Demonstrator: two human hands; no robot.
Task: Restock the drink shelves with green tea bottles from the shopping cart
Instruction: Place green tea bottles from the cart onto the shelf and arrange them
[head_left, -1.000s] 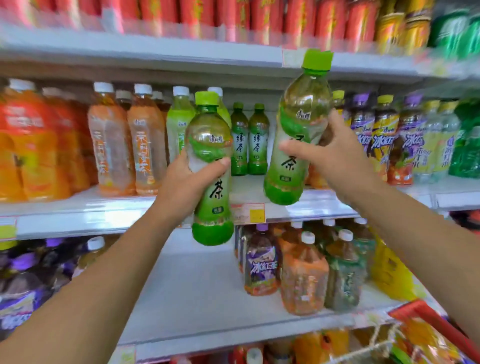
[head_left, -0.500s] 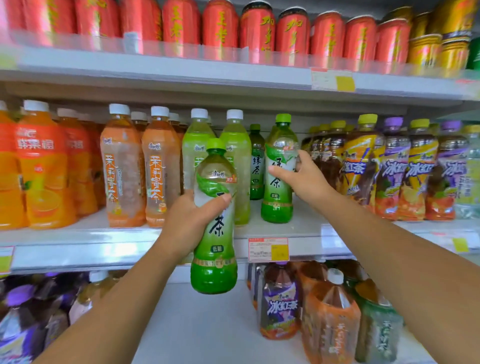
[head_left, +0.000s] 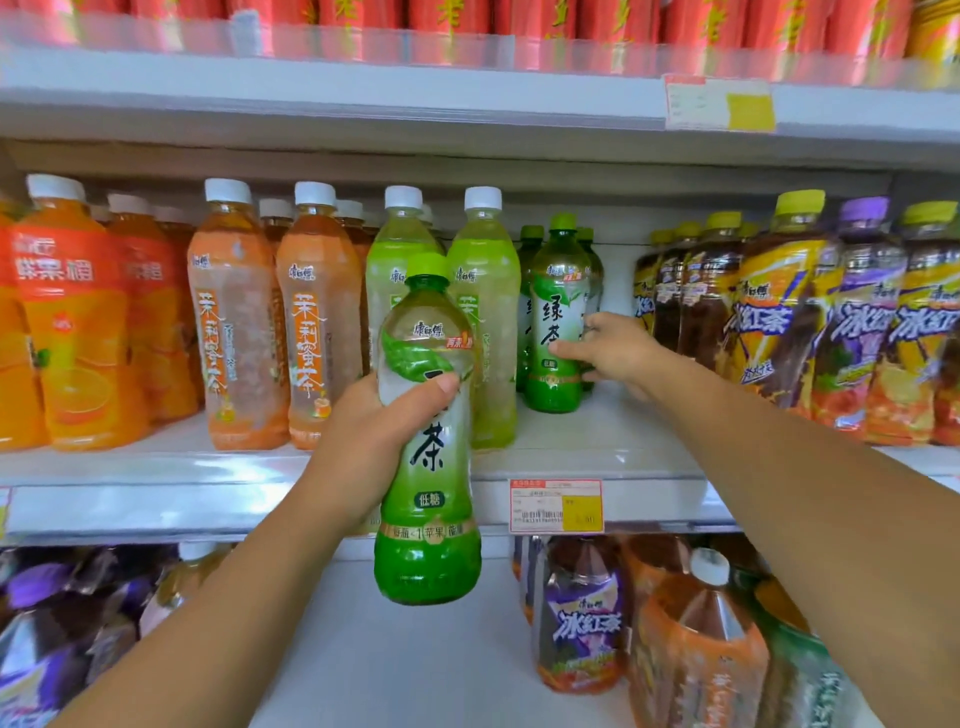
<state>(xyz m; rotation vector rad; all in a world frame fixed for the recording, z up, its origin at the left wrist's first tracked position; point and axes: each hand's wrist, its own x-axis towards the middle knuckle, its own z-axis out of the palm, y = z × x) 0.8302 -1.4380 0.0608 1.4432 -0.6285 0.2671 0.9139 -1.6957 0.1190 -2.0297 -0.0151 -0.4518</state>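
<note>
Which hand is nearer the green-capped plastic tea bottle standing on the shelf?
Right. The right hand holds the shelf bottle; the left hand, lower left, holds another green bottle.
</note>
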